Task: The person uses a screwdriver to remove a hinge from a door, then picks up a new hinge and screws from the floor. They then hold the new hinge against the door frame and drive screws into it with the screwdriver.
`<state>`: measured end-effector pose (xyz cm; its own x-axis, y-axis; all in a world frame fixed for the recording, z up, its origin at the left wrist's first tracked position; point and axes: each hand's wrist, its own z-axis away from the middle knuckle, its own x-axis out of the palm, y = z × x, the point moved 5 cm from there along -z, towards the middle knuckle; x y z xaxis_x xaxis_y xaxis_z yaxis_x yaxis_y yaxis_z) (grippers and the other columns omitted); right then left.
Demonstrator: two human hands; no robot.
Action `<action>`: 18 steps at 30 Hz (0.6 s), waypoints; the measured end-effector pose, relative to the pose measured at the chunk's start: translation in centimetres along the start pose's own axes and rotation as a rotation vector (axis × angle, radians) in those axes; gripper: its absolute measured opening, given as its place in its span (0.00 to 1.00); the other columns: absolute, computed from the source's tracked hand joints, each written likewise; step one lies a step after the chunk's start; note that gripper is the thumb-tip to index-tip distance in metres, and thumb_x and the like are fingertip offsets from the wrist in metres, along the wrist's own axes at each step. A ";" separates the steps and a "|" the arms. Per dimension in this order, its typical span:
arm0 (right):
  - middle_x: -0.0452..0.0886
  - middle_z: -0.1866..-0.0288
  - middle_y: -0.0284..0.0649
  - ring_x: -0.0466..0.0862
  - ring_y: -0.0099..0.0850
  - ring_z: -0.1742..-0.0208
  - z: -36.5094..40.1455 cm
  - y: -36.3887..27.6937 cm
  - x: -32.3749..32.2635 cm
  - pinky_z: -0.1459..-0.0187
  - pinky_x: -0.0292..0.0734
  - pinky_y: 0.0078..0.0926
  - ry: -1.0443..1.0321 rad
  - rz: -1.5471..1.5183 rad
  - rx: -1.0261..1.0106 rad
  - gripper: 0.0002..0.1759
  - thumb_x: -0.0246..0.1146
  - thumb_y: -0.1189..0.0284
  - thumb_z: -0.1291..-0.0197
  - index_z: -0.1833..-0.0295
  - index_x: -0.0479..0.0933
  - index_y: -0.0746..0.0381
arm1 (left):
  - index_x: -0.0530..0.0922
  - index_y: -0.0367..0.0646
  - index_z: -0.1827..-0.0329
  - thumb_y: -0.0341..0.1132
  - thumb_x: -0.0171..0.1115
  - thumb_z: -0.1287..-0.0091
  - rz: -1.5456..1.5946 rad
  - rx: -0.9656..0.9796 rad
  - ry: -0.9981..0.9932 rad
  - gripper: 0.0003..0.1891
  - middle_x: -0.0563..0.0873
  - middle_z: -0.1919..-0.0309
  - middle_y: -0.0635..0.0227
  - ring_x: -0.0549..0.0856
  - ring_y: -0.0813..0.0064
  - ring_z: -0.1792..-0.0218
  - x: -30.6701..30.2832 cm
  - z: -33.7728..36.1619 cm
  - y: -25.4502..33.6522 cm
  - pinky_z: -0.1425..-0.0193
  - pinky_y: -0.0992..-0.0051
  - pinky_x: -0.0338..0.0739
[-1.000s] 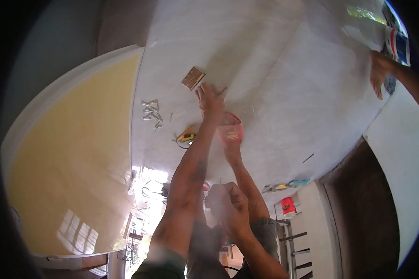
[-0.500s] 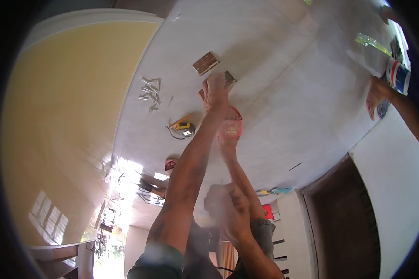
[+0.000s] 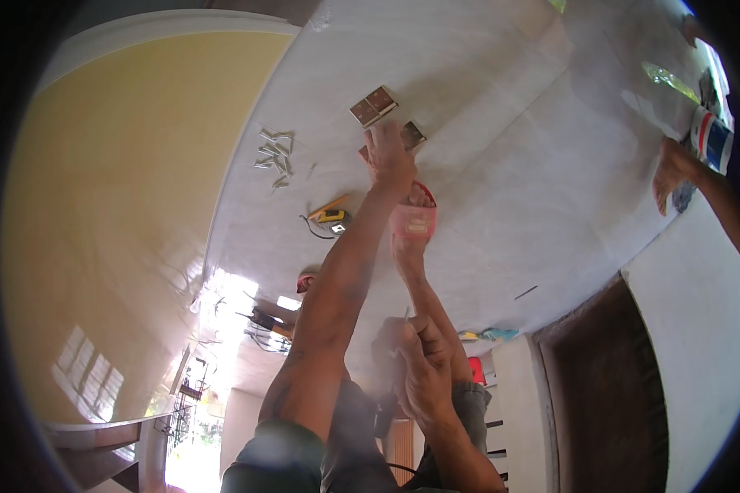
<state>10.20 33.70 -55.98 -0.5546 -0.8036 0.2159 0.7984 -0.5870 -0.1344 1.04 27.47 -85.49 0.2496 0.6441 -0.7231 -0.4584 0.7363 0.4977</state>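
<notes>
My left hand (image 3: 389, 164) reaches far down to the floor, its fingers curled over a mostly hidden hinge, whose brown edge shows beside the fingers. Just past the fingertips lies a flat metal hinge (image 3: 375, 107) with screw holes. A darker hinge (image 3: 414, 135) pokes out to the right of the fingers. My right hand (image 3: 423, 361) is raised close to the camera, closed with the thumb up. A thin tip stands above its thumb; I cannot tell what it belongs to. My foot in a red slipper (image 3: 414, 220) is planted beside the left wrist.
Several silvery pieces (image 3: 275, 156) lie left of the hinges. A yellow tape measure (image 3: 333, 220) and a pencil (image 3: 329, 205) are nearer. A pale yellow panel (image 3: 123, 222) fills the left side. Another person's foot (image 3: 670, 172) is at the right, near a white and blue bucket (image 3: 711, 140).
My left hand has edged forward toward the hinges. My right hand has turned, so its thumb and a thin tip now show. The whole view has shifted slightly.
</notes>
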 end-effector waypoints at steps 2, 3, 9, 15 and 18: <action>0.79 0.65 0.39 0.76 0.19 0.68 -0.1 -0.1 -0.1 0.73 0.62 0.15 0.020 -0.008 -0.002 0.14 0.55 0.61 0.25 0.56 0.72 0.61 | 0.73 0.48 0.44 0.32 0.73 0.45 -0.013 -0.011 -0.032 0.25 0.73 0.44 0.61 0.70 0.53 0.40 0.1 0.0 0.0 0.40 0.51 0.66; 0.79 0.65 0.39 0.76 0.19 0.68 -0.1 -0.3 0.0 0.73 0.62 0.15 0.016 -0.019 -0.004 0.14 0.55 0.61 0.25 0.56 0.72 0.61 | 0.73 0.48 0.44 0.31 0.73 0.45 -0.017 -0.017 -0.042 0.26 0.73 0.44 0.61 0.70 0.53 0.40 0.4 0.0 -0.2 0.40 0.52 0.67; 0.79 0.66 0.39 0.75 0.20 0.70 -0.1 -0.5 -0.4 0.73 0.61 0.15 0.021 -0.054 -0.009 0.13 0.56 0.61 0.25 0.56 0.72 0.61 | 0.71 0.49 0.39 0.25 0.67 0.44 0.042 0.075 0.029 0.28 0.72 0.40 0.63 0.70 0.52 0.38 0.7 0.3 0.2 0.40 0.50 0.69; 0.79 0.67 0.40 0.72 0.19 0.73 0.0 -0.9 -0.8 0.75 0.60 0.15 0.012 -0.059 -0.028 0.13 0.56 0.62 0.25 0.56 0.72 0.60 | 0.71 0.48 0.39 0.22 0.65 0.45 0.055 -0.062 -0.034 0.28 0.72 0.41 0.64 0.69 0.54 0.37 0.4 0.0 1.0 0.40 0.48 0.69; 0.79 0.67 0.41 0.71 0.19 0.74 0.0 -1.2 -0.5 0.75 0.60 0.15 0.016 -0.048 -0.032 0.12 0.56 0.62 0.25 0.56 0.72 0.61 | 0.72 0.47 0.41 0.22 0.65 0.44 0.040 -0.069 -0.032 0.26 0.73 0.43 0.63 0.70 0.53 0.38 0.4 0.0 0.8 0.40 0.49 0.69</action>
<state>9.51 34.85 -55.96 -0.5958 -0.7759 0.2074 0.7631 -0.6274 -0.1550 0.77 28.27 -85.36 0.2567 0.6797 -0.6871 -0.5257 0.6947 0.4909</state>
